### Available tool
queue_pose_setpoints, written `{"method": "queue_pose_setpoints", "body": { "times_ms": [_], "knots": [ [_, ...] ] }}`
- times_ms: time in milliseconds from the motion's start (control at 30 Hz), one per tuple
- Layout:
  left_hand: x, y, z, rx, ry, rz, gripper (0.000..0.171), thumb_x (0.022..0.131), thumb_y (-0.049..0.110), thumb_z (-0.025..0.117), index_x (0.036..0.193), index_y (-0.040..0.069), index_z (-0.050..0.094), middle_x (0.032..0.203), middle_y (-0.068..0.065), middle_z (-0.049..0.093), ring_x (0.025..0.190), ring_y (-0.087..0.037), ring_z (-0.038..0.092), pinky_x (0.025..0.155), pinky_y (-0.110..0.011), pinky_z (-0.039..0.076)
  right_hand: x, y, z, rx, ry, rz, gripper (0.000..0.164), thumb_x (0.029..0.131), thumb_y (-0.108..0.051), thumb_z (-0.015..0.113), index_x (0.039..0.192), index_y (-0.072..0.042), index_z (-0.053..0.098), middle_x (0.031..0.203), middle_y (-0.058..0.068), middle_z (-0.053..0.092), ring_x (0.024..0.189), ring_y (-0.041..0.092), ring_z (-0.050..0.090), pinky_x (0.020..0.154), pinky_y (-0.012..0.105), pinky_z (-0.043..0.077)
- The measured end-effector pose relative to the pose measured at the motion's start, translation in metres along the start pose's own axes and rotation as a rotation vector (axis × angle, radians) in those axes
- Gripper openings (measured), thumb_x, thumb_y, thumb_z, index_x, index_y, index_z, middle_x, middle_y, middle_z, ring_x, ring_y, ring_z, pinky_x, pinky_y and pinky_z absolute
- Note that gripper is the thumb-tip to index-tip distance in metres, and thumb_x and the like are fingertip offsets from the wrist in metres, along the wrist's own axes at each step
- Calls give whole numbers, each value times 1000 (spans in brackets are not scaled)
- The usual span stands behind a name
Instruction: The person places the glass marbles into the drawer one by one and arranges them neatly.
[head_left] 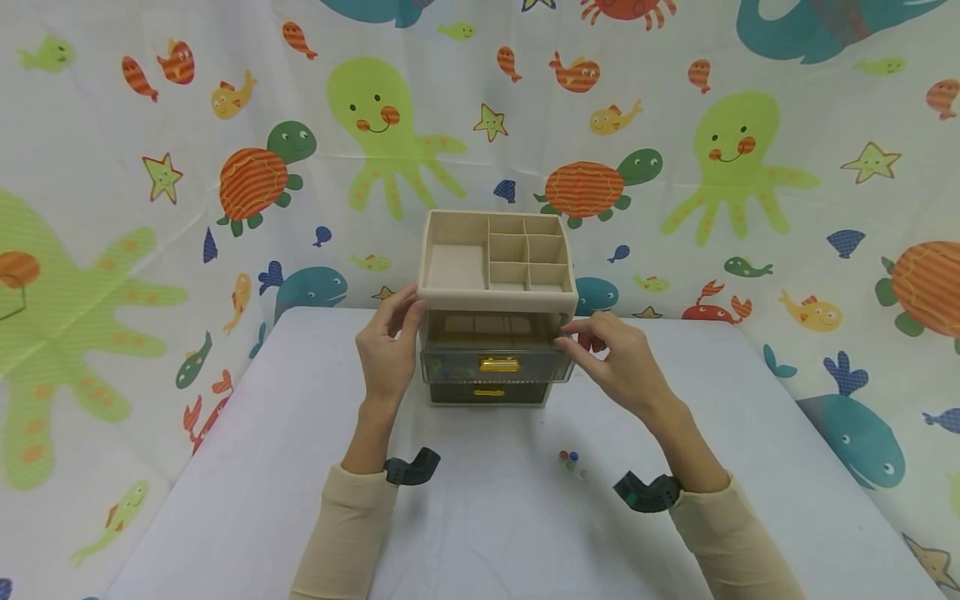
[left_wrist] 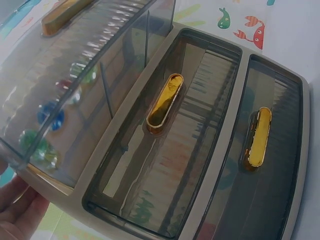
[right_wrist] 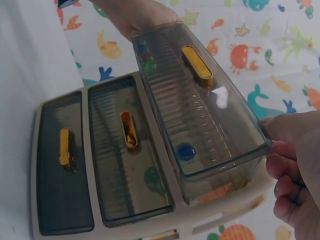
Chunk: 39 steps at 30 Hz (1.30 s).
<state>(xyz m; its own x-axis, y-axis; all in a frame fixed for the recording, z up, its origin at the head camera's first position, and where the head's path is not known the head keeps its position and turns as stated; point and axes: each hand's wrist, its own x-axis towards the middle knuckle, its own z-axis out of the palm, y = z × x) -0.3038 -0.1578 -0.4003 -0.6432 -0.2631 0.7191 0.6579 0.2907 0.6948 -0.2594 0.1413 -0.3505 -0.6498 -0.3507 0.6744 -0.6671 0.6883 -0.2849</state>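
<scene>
A cream drawer cabinet [head_left: 499, 302] stands upright, its compartmented top facing up. The smoky clear top drawer [head_left: 457, 368] with a gold handle [head_left: 498, 364] is pulled out. Against the cabinet's left side, my left hand [head_left: 388, 346] grips near the drawer's corner. My right hand [head_left: 618, 362] pinches the right edge of the open drawer; its exact fingertip contact is partly hidden. Several marbles, among them a blue marble [left_wrist: 50, 115] and a green marble [left_wrist: 85, 72], lie in the drawer's left part. Another blue marble [right_wrist: 186, 151] lies at its right end.
On the white table [head_left: 487, 517], a few loose marbles, including a red marble [head_left: 563, 455], lie in front of the cabinet at the right. Two lower drawers are shut, the middle one [right_wrist: 125, 150] and the bottom one [right_wrist: 65, 165]. A sea-animal curtain [head_left: 480, 158] hangs behind.
</scene>
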Motion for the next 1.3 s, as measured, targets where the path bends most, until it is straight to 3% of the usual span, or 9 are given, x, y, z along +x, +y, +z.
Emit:
{"method": "queue_pose_setpoints", "body": {
  "times_ms": [433,933,1300],
  "knots": [
    [1,1,0,8,-9,-26,31,97,18,68,126,7,67,117,-12,74,103,-22,73,92,-19,57,-8,3,-6,30,100,46,23,83,-7,81,105,-2,74,81,5,63,75,10,56,74,1,45],
    [2,-1,0,7,-3,-16,32,95,13,69,126,4,67,116,-14,74,102,-25,73,90,-12,55,-23,13,-7,46,153,99,21,83,-5,80,103,-4,75,81,4,66,73,8,56,75,1,46],
    [2,-2,0,-3,-2,-11,31,95,14,69,125,5,67,116,-13,74,102,-23,73,90,-25,59,-37,19,-4,22,158,131,16,84,-4,78,100,-3,74,80,4,65,73,7,54,73,1,45]
  ]
}}
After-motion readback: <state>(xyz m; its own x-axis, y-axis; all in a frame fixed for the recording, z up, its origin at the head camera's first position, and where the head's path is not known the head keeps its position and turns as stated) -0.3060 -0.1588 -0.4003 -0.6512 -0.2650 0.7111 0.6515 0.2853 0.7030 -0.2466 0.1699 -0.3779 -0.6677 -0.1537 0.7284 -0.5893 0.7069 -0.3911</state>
